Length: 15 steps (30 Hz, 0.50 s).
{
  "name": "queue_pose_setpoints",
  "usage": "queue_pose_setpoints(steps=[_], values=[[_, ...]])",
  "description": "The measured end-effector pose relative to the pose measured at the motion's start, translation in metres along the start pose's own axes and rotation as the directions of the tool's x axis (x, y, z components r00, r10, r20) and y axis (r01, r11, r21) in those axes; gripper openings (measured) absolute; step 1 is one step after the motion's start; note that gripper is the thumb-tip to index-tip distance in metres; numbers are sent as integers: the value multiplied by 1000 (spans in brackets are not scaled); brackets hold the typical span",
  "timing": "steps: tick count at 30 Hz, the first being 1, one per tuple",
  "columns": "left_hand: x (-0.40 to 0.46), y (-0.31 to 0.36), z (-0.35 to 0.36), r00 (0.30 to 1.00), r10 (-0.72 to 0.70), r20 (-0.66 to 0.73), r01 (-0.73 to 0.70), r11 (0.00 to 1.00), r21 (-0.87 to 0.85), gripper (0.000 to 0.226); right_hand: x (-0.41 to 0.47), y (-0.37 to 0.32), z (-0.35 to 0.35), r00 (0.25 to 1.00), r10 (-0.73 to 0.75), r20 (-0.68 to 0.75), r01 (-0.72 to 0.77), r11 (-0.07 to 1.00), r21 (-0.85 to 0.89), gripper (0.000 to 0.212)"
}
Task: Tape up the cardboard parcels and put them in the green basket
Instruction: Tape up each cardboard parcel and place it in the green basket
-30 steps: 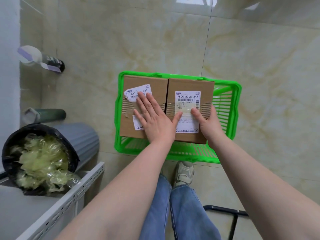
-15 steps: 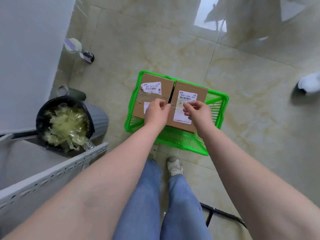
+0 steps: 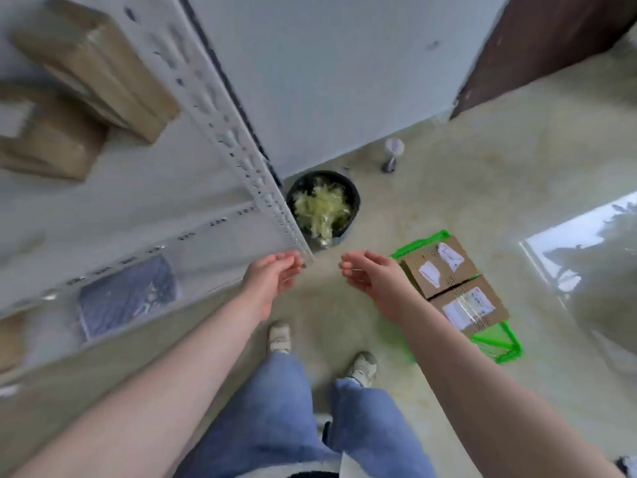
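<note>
Two taped cardboard parcels (image 3: 451, 286) with white labels lie side by side in the green basket (image 3: 501, 346) on the floor at the right. My left hand (image 3: 272, 277) hovers by the corner of a grey shelf, fingers loosely curled and holding nothing. My right hand (image 3: 370, 276) hangs in the air left of the basket, fingers also loosely curled and empty. More cardboard boxes (image 3: 93, 74) lie on the shelf at the upper left, blurred.
A grey metal shelf (image 3: 206, 201) fills the left side, with a dark flat packet (image 3: 127, 294) on it. A black bin (image 3: 322, 205) full of crumpled plastic stands past the shelf corner. A small bottle (image 3: 393, 155) lies by the wall. My feet and jeans are below.
Both hands have left the parcels in the basket and risen. The view has swung left toward the shelf, so the basket now lies at the right.
</note>
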State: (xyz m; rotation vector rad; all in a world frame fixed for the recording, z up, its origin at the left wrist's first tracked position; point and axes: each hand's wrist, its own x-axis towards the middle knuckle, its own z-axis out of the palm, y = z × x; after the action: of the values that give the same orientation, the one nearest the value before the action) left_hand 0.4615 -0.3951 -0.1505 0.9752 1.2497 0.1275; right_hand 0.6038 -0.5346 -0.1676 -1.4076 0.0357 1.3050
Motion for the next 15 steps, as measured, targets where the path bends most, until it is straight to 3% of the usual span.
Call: queue_pose_setpoints(steps=[3, 8, 15], values=[[-27, 14, -68, 993, 65, -99, -79, 986, -144, 18, -3, -11, 79, 987, 31, 160, -3, 986, -169, 6], [-53, 28, -183, 962, 118, -247, -199, 920, -337, 19, 1, -20, 214, 960, -3, 279, 87, 953, -290, 8], [-44, 79, -337, 907, 112, -405, -312, 826, -469, 13, 25, -14, 406, 968, -108, 228, 168, 949, -266, 12]])
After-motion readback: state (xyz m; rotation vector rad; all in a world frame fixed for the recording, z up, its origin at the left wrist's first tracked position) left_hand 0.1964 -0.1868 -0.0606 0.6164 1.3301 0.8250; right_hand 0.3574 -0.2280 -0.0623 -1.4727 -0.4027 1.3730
